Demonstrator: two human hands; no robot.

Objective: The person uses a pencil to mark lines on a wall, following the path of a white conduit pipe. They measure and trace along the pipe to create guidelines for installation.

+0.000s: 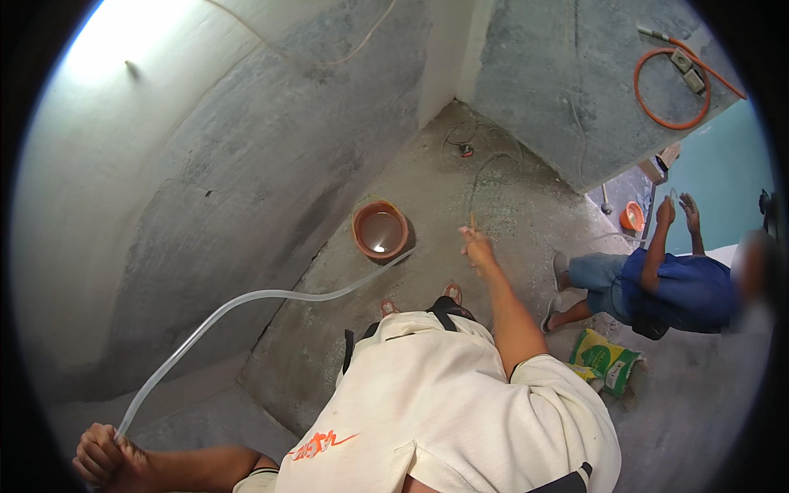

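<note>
At the lower left, my left hand [107, 456] is closed in a fist around a clear plastic hose [238, 304]. The hose bends up and across in front of the wall, then dips toward the floor beside a bucket. Reddish-brown and round, the bucket [358, 234] holds murky liquid with a bright reflection. My right hand [478, 248] reaches forward over the floor, right of the bucket. Its fingers are bent together, and a thin brownish tip shows above them, too small to name.
A co-worker in a blue shirt [678, 283] stands at right, hands raised near a thin clear tube. A green-and-yellow sack [606, 361] lies by their feet. An orange hose [637, 82] hangs on the far wall. Thin wire [501, 156] lies coiled in the corner; an orange bucket [631, 216] stands beyond.
</note>
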